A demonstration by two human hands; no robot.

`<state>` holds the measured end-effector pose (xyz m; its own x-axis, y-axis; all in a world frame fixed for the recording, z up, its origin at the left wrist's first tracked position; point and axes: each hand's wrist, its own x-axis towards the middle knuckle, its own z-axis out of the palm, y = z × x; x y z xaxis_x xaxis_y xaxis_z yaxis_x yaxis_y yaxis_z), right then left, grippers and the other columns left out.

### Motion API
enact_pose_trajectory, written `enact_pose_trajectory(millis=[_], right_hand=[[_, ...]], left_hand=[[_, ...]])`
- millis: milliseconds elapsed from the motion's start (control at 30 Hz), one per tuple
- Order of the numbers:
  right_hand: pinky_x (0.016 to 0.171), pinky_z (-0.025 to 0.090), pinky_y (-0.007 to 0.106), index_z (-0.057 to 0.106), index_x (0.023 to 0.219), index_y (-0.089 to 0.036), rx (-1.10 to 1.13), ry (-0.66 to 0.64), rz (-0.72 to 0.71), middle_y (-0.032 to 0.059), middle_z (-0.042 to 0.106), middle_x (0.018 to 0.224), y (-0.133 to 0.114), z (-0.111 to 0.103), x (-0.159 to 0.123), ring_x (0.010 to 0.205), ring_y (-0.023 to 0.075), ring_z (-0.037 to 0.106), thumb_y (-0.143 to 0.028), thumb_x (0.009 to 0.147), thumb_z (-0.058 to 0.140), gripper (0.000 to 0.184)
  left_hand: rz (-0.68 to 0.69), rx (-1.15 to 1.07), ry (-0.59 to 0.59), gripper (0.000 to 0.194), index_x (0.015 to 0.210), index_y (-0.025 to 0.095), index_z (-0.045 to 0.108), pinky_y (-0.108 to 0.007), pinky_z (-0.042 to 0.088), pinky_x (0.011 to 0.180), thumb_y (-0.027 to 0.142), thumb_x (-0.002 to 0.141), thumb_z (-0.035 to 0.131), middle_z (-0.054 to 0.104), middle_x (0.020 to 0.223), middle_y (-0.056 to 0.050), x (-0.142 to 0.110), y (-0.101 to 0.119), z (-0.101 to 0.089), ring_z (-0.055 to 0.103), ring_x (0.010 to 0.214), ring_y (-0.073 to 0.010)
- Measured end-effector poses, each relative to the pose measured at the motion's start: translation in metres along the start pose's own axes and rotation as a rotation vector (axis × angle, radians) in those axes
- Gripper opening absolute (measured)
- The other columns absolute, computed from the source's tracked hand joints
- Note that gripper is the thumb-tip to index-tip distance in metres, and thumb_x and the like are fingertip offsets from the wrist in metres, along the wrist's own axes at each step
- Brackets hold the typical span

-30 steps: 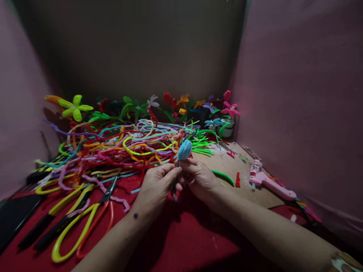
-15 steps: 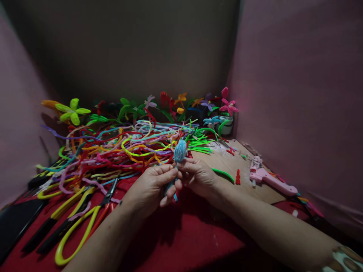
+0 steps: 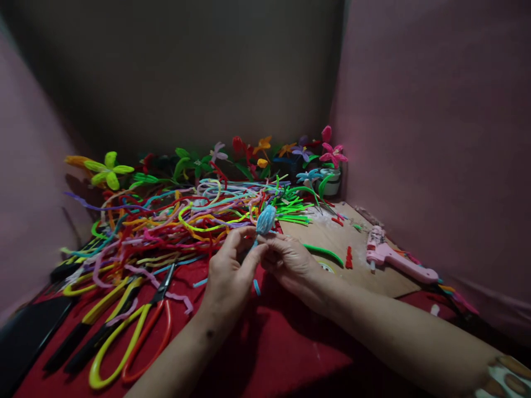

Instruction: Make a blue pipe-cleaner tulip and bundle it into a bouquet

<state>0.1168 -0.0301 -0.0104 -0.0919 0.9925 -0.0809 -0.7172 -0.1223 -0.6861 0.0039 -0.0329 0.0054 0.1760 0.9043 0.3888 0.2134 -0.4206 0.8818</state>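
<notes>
A light blue fuzzy bud on a thin blue stem stands upright between my hands. My left hand pinches the stem just under the bud with thumb and forefinger. My right hand grips the same stem from the right, fingers curled. Both hands hover over the red cloth, in front of a big heap of coloured pipe cleaners.
Yellow and orange handled scissors lie at the left front. A pink glue gun rests on a wooden board at the right. Finished pipe-cleaner flowers line the back wall, with a small white pot.
My left hand has shifted up the stem and turned, its fingers now closer under the bud. The bud stays in about the same place.
</notes>
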Motion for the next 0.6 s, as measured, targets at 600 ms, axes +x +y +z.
enact_pose_trajectory(millis=[600], right_hand=[[0.051,0.029,0.021,0.064,0.08,-0.014,-0.208,-0.106,-0.185,-0.001,0.057,0.07,-0.009,-0.002,-0.003,0.055,0.0066,0.041,-0.014,0.058,0.066,0.022]], left_hand=[[0.098,0.284,0.027,0.02,0.087,0.016,0.068,-0.019,0.041,0.048,0.027,0.078,0.055,0.064,0.063,0.0,0.004,0.003,-0.015,0.053,0.049,-0.0095]])
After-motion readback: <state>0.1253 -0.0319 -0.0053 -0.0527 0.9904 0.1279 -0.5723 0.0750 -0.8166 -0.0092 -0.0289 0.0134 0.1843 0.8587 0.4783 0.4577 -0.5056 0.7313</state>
